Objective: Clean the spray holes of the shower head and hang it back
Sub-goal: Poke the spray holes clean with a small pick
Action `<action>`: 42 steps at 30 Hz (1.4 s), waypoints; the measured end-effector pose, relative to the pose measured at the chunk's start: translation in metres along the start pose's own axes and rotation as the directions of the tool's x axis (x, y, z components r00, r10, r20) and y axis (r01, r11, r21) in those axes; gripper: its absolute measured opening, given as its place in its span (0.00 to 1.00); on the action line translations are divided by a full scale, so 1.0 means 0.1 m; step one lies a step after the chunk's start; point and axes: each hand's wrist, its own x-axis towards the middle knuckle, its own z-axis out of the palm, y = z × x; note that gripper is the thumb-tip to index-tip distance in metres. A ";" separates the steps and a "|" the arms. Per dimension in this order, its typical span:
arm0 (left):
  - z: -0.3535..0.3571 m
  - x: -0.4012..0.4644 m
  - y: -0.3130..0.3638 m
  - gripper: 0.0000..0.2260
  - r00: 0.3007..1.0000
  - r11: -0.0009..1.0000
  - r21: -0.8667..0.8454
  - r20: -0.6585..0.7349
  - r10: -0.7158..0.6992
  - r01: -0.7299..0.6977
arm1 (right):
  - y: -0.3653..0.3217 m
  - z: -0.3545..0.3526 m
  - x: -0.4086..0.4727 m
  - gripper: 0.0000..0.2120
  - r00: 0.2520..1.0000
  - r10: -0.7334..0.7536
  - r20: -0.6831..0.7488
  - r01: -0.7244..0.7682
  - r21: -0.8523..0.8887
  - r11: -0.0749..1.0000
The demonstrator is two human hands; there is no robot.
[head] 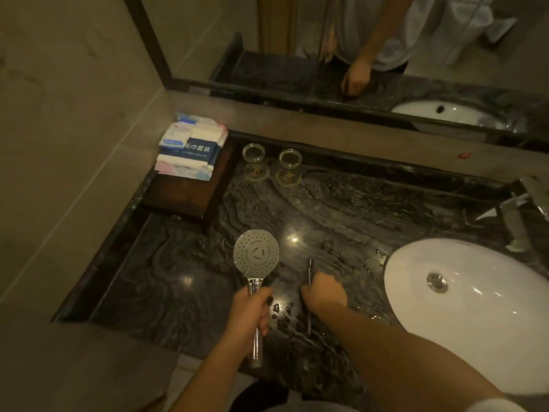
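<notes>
Judging by the thin tool only now being pinched off the wet surface by the right hand, hole-cleaning seems barely begun and hanging undone, the shower head being held face-up above the surface, left hand fingers clamped round its handle.

The round silver shower head looks like shiny metal, with a matt grey face full of small holes and a mirror-bright handle. The dark veined stone counter is smooth and glossy, and wet drops sit on it. The white oval sink looks like shiny smooth china with a bright metal drain. Two small clear glass cups shine a little. The brown tray looks like dark polished wood. The white and blue packets look like soft plastic wrap.
</notes>
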 end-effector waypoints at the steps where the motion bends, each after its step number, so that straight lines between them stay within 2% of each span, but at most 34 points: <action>1: 0.03 0.00 0.00 0.07 1.000 1.000 0.002 0.005 -0.003 0.003 | 0.03 0.00 0.00 0.12 1.000 -0.009 0.006 0.009 -0.003 1.000; 3: 0.09 0.01 -0.02 0.07 1.000 1.000 0.007 0.008 -0.010 0.010 | 0.12 -0.02 -0.03 0.12 1.000 -0.030 0.011 0.029 0.036 0.999; 5: 0.16 0.03 -0.06 0.08 1.000 0.999 0.031 0.019 -0.016 0.016 | 0.23 -0.07 -0.08 0.13 0.997 -0.077 -0.019 0.079 0.152 0.985; 8: 0.28 0.06 -0.10 0.07 0.998 0.997 0.081 0.062 -0.020 0.015 | 0.44 -0.18 -0.22 0.11 0.979 -0.176 -0.107 0.202 0.334 0.921; 11: 0.44 0.06 -0.13 0.07 0.993 0.992 0.127 0.119 -0.021 0.006 | 0.66 -0.31 -0.40 0.10 0.958 -0.207 -0.199 0.278 0.463 0.842; 14: 0.60 0.02 -0.17 0.08 0.983 0.983 0.183 0.176 -0.048 0.015 | 0.84 -0.44 -0.62 0.11 0.933 -0.241 -0.267 0.350 0.521 0.778; 17: 0.72 -0.07 -0.18 0.10 0.972 0.973 0.228 0.221 -0.084 0.032 | 0.97 -0.55 -0.81 0.14 0.934 -0.222 -0.278 0.346 0.565 0.749; 22: 0.89 -0.16 -0.17 0.10 0.948 0.944 0.328 0.293 -0.127 0.025 | 1.08 -0.65 -0.90 0.18 0.897 -0.357 -0.261 0.439 0.429 0.790; 26: 0.98 -0.18 -0.15 0.10 0.937 0.925 0.380 0.314 -0.152 0.022 | 1.12 -0.70 -0.87 0.19 0.893 -0.345 -0.289 0.431 0.331 0.839; 30: 1.00 -0.18 -0.18 0.10 0.937 0.915 0.403 0.305 -0.172 0.036 | 1.16 -0.74 -0.87 0.17 0.885 -0.351 -0.307 0.447 0.344 0.826; 37: 1.00 -0.23 -0.24 0.07 0.920 0.887 0.461 0.336 -0.201 0.025 | 1.14 -0.75 -0.87 0.20 0.866 -0.391 -0.311 0.483 0.320 0.815; 42: 1.01 -0.19 -0.22 0.03 0.925 0.845 0.531 0.347 -0.153 -0.059 | 1.09 -0.74 -0.85 0.27 0.822 -0.492 -0.286 0.552 0.187 0.812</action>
